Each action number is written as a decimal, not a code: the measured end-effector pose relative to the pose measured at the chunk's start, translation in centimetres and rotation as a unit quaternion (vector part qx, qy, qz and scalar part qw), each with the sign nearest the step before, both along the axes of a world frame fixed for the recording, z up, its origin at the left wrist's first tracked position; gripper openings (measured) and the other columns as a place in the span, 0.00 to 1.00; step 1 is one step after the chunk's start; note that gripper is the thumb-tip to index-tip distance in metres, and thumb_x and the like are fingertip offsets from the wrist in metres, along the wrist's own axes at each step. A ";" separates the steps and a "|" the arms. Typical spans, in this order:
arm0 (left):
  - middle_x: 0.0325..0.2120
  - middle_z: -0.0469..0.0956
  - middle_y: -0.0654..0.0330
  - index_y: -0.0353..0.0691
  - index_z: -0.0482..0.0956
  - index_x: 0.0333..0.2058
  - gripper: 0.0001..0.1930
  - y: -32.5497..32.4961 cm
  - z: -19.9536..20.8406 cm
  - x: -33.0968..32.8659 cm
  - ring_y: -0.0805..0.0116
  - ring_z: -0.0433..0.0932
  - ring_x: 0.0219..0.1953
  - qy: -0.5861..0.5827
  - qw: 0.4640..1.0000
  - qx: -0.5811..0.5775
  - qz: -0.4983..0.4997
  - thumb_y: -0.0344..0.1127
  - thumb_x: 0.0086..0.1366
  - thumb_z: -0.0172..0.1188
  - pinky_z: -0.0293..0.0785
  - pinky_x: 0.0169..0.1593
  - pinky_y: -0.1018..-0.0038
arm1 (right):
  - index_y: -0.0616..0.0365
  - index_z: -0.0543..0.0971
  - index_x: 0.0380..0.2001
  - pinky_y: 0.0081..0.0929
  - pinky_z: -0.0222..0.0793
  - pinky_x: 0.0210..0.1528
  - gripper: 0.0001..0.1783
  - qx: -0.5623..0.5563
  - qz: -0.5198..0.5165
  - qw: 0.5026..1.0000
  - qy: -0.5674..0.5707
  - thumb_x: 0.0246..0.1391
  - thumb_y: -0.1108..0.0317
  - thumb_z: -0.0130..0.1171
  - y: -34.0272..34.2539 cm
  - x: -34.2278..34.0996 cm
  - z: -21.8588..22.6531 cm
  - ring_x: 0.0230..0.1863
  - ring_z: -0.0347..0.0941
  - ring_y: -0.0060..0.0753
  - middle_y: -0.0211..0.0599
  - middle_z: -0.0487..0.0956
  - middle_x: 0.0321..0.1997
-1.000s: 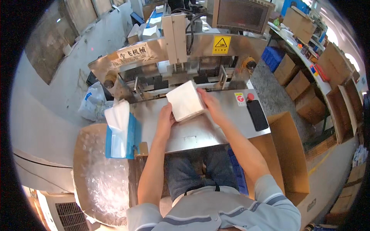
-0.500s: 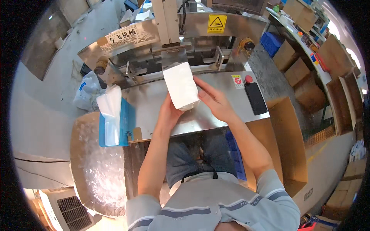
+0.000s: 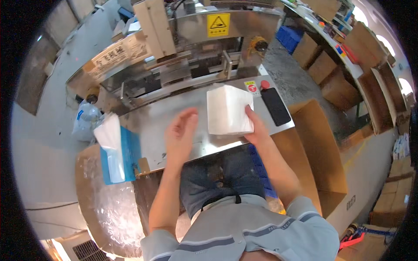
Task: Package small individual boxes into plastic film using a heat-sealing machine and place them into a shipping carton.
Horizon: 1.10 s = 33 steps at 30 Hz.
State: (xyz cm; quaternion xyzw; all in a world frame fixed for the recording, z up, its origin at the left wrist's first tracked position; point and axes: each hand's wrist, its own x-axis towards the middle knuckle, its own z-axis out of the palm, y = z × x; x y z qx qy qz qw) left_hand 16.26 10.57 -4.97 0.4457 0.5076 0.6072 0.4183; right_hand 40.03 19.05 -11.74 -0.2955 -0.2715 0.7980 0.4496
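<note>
A white block-shaped pack of paper tissues (image 3: 228,111), apparently in clear film, is held up over the steel worktop (image 3: 150,119). My right hand (image 3: 258,129) grips its right side, thumb on the near face and the other fingers hidden behind. To the left of the pack, my left hand (image 3: 180,130) hovers empty above the worktop, fingers slightly curled, apart and a little blurred. Behind the worktop stands a metal machine (image 3: 183,30) with a crossbar and a slot. Clear plastic bags (image 3: 111,143) stand in a blue holder (image 3: 130,150) at the worktop's left end.
A black phone (image 3: 276,106) lies by a red button (image 3: 265,84) at the worktop's right end. An open cardboard box (image 3: 320,152) stands to the right. At lower left, a carton (image 3: 85,182) holds clear plastic film. Blue crates and more boxes line the far right.
The pack has moved right and turned in my right hand. My left hand has let go of it and drawn away left. The whole view has shifted with my head.
</note>
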 end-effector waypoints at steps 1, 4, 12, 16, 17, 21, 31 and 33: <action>0.48 0.80 0.60 0.34 0.77 0.54 0.17 0.7 -0.7 -0.9 0.75 0.78 0.48 0.045 0.998 -0.013 0.031 0.34 0.70 0.62 0.72 0.55 0.77 | 0.61 0.66 0.66 0.48 0.67 0.67 0.32 -0.067 -0.013 0.991 0.114 0.69 0.51 0.52 -0.3 0.6 -0.5 0.63 0.72 0.50 0.46 0.75 0.63; 0.48 0.78 0.60 0.35 0.74 0.57 0.21 4.4 -4.0 -4.3 0.70 0.78 0.49 -0.080 0.991 -0.079 0.077 0.36 0.69 0.63 0.74 0.55 0.74 | 0.55 0.63 0.70 0.55 0.61 0.70 0.32 -0.063 -0.021 0.982 0.178 0.72 0.47 0.42 -0.9 1.1 0.1 0.67 0.68 0.51 0.44 0.71 0.68; 0.52 0.72 0.38 0.25 0.61 0.61 0.26 13.5 -10.1 -11.2 0.47 0.76 0.55 -0.378 0.920 -0.099 0.027 0.37 0.73 0.57 0.77 0.61 0.59 | 0.52 0.62 0.71 0.55 0.60 0.71 0.33 0.295 -0.064 0.952 0.044 0.72 0.45 0.39 -0.9 1.9 0.1 0.69 0.66 0.51 0.43 0.69 0.70; 0.54 0.71 0.37 0.27 0.62 0.59 0.23 16.8 -10.0 -9.8 0.48 0.76 0.56 -0.438 0.897 -0.055 -0.014 0.37 0.74 0.56 0.78 0.62 0.61 | 0.53 0.63 0.70 0.52 0.62 0.70 0.31 0.045 0.047 0.914 0.400 0.73 0.47 0.37 0.5 3.5 -1.5 0.69 0.67 0.49 0.42 0.69 0.70; 0.54 0.71 0.37 0.27 0.62 0.59 0.23 17.3 -9.7 -9.3 0.48 0.76 0.56 -0.438 0.897 -0.059 -0.017 0.37 0.74 0.56 0.78 0.62 0.61 | 0.53 0.63 0.71 0.52 0.62 0.70 0.32 0.033 0.057 0.909 0.412 0.73 0.47 0.37 0.6 3.8 -1.8 0.69 0.67 0.50 0.42 0.69 0.70; 0.47 0.78 0.45 0.31 0.71 0.50 0.12 18.2 -11.0 -11.6 0.56 0.81 0.50 -0.421 0.901 -0.080 0.067 0.31 0.73 0.56 0.83 0.55 0.67 | 0.52 0.62 0.71 0.54 0.61 0.70 0.33 0.012 0.068 0.911 0.407 0.72 0.46 0.37 0.6 3.1 -2.3 0.69 0.66 0.51 0.43 0.68 0.71; 0.37 0.83 0.54 0.35 0.77 0.40 0.09 12.4 -6.6 -9.3 0.66 0.83 0.39 -0.296 0.946 -0.092 0.091 0.35 0.73 0.55 0.82 0.43 0.73 | 0.50 0.61 0.72 0.55 0.61 0.70 0.33 0.001 0.037 0.930 0.367 0.72 0.44 0.36 -0.5 3.6 -2.2 0.70 0.65 0.53 0.42 0.66 0.72; 0.37 0.82 0.55 0.35 0.77 0.42 0.10 7.6 -3.6 -8.4 0.66 0.82 0.39 -0.214 0.970 -0.091 0.064 0.38 0.72 0.56 0.81 0.42 0.73 | 0.51 0.63 0.71 0.55 0.62 0.69 0.33 0.009 0.011 0.931 0.364 0.72 0.44 0.37 -0.9 4.1 -2.0 0.69 0.66 0.53 0.43 0.68 0.71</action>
